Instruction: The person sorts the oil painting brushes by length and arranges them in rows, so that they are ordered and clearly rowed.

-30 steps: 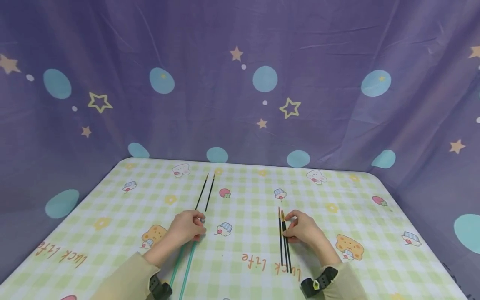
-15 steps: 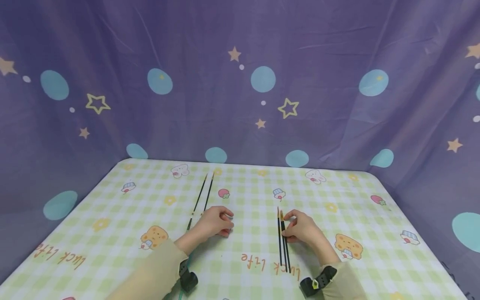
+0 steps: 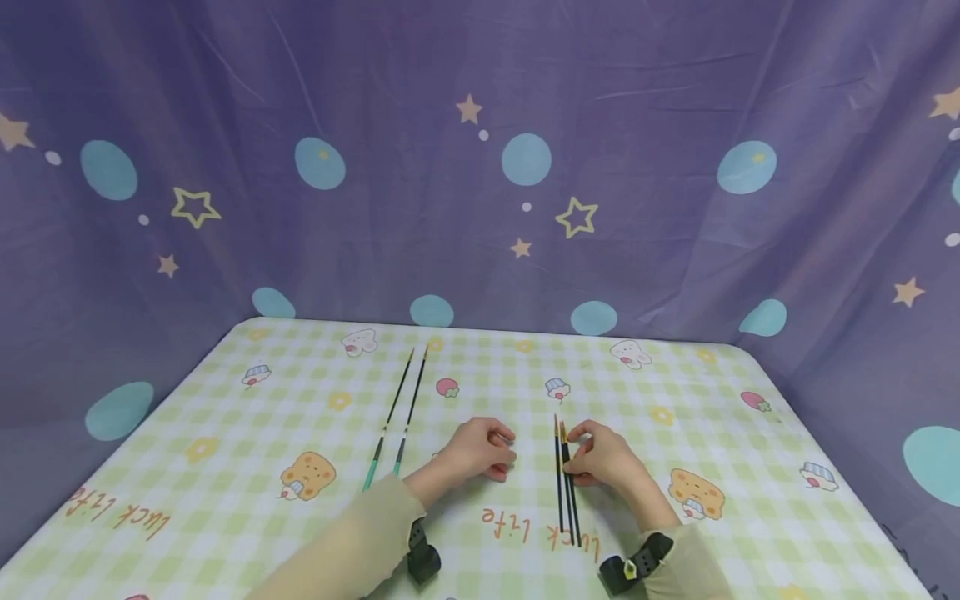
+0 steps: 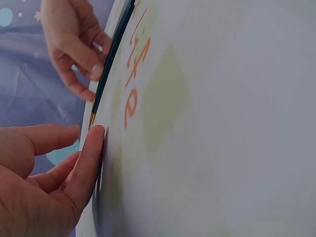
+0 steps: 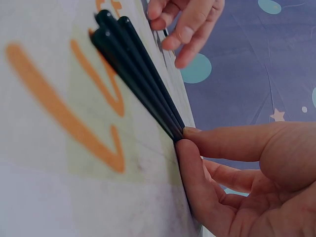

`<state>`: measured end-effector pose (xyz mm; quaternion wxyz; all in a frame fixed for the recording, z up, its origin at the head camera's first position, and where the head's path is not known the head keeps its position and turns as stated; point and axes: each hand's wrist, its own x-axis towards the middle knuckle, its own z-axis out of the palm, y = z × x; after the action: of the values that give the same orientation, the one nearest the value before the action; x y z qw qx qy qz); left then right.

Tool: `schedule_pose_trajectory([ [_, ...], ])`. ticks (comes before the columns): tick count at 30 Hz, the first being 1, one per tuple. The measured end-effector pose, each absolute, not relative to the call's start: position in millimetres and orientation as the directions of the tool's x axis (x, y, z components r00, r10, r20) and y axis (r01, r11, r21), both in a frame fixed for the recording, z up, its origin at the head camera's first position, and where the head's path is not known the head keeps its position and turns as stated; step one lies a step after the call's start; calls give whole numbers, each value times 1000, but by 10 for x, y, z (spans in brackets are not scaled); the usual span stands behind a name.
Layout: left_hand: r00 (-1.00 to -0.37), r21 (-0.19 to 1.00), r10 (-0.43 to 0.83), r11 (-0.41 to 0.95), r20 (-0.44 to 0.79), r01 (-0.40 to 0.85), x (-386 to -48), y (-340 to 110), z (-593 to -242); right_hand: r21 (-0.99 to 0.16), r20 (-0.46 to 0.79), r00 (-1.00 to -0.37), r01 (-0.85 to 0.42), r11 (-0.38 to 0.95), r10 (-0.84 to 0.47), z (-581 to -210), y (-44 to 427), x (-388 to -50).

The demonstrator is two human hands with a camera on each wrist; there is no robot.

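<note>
Black-handled paintbrushes (image 3: 567, 492) lie close together on the table, brown tips pointing away. My right hand (image 3: 606, 457) pinches them between thumb and index finger near the tip end; the right wrist view shows three dark handle ends (image 5: 133, 69) fanning slightly. To their left, my left hand (image 3: 480, 450) is over the cloth with relaxed, slightly bent fingers. A gap shows between its thumb and fingers in the left wrist view, and nothing is held. Left of that hand lie two thin paintbrushes (image 3: 397, 400) with black and teal handles, their lower ends hidden by the sleeve.
The table is covered by a green-and-white checked cloth (image 3: 247, 458) printed with cupcakes, bears and lettering. A purple curtain (image 3: 375, 250) with stars and blue ovals hangs behind the table's far edge and along both sides.
My left hand has moved right, away from the two teal-handled paintbrushes, and is now near the black ones. The right hand stays in place on its paintbrushes.
</note>
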<state>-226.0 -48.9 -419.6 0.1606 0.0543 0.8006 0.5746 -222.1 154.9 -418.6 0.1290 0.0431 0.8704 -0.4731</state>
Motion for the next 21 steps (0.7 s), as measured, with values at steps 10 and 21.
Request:
schedule_pose_trajectory([
  [10,-937,947,285,302,-200,-110,-2263,-175,-4269,-809,-259,-965,193,555,-42,-4194,1546,-2217],
  [21,-959,892,171,432,-226,-133,-2346,119,-4264,-803,-262,-964,196,562,-39,-4192,1548,-2225],
])
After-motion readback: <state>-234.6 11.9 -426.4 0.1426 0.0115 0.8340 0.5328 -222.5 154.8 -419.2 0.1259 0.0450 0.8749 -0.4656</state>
